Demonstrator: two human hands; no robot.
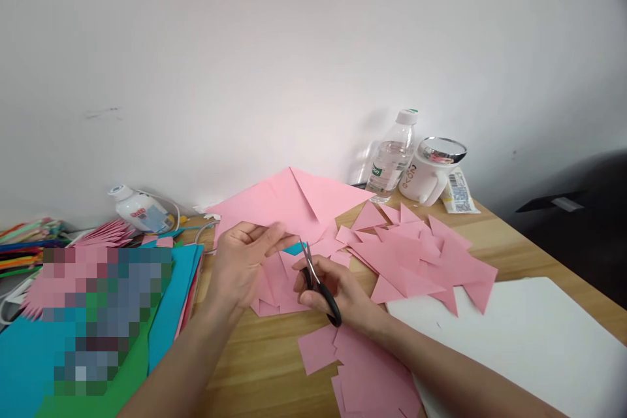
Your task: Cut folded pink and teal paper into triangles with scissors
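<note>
Now the right hand (343, 284) is working the scissors (324, 292), its fingers curling round the black handles. The left hand (240, 261) is pinching, thumb against fingers, what is seemingly a pink slip (292, 235), showing nearly edge-on just left of the scissors' tips. Whether the blades are biting into it, I cannot tell. A big sheet (259, 199) is lying beyond the scissors, a heap (416, 251) is spreading to their right, and squares (318, 347) are resting nearer than them. For a clean cut, holding the slip taut and square to the scissors is probably mattering most, with the left fingertips keeping clear of the tips.
</note>
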